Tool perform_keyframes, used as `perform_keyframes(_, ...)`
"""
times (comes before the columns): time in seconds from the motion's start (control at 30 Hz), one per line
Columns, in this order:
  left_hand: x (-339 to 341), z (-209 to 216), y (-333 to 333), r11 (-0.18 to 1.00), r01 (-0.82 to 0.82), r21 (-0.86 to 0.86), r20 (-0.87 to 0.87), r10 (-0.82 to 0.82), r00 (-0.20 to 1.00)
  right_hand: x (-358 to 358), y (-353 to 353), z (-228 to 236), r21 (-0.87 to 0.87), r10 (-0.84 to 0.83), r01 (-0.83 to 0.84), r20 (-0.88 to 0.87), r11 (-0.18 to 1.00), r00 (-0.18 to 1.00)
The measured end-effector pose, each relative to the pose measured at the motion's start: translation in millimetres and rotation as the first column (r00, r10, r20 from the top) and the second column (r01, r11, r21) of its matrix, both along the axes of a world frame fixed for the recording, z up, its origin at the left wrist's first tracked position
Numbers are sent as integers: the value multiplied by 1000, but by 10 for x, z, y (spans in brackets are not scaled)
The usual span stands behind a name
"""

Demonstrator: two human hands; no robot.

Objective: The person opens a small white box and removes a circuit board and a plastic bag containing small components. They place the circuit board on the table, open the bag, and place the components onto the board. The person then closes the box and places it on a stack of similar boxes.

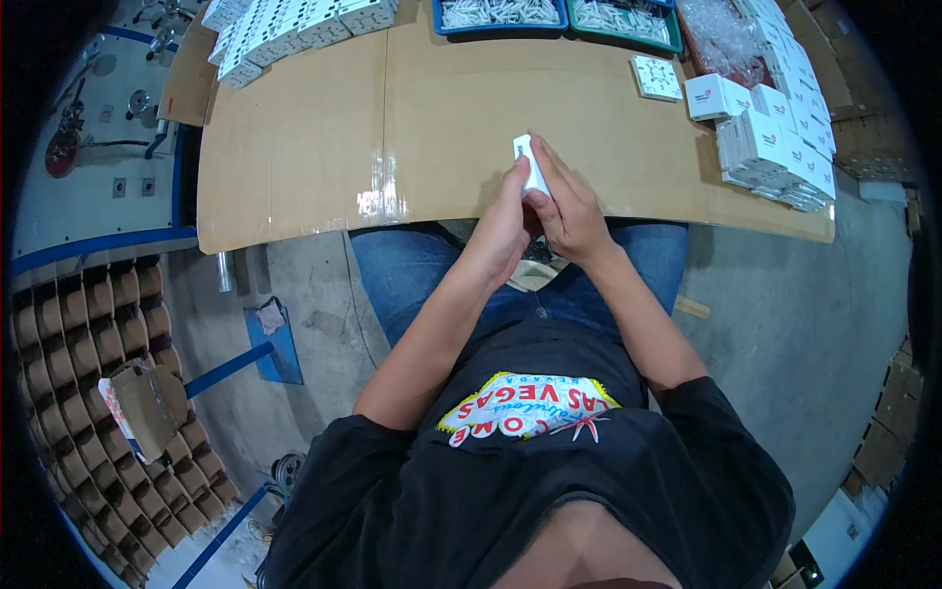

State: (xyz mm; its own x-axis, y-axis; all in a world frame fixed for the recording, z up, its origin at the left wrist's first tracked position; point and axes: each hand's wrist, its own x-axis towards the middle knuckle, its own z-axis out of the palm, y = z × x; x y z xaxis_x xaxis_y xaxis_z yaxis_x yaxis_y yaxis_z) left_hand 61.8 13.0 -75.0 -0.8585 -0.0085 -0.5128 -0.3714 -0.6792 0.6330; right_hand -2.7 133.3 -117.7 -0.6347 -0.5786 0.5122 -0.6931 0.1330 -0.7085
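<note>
Between my two hands, just over the table's near edge, is a small white box (531, 165), tilted so that a narrow side faces up. My left hand (505, 221) wraps it from the left, its thumb along the box. From the other side my right hand (572, 216) presses on it, fingers stretched along its right face. Most of the box is hidden behind the palms and fingers. A similar flat white box (655, 78) with a printed top lies alone farther off to the right on the cardboard-covered table (461, 118).
Stacked white boxes (770, 152) stand at the table's right edge, beside a bag of clear plastic (724, 37). More rows of white boxes (294, 34) fill the far left. Blue (500, 32) and green trays (628, 41) at the back hold small white pieces. A divided cardboard crate (93, 344) sits low left.
</note>
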Motion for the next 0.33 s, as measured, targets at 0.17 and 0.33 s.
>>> perform_keyframes(0.17, 4, -18, 31, 1000, -13, -14, -24, 12, 1000, -4, 23, -49, -1, 12, -12, -8, 1000, 1000)
perform_keyframes(0.33, -12, -115, 23, 1000, -6, -8, -43, 6, 999, -16, 27, -69, -8, 17, -17, 7, 1000, 1000)
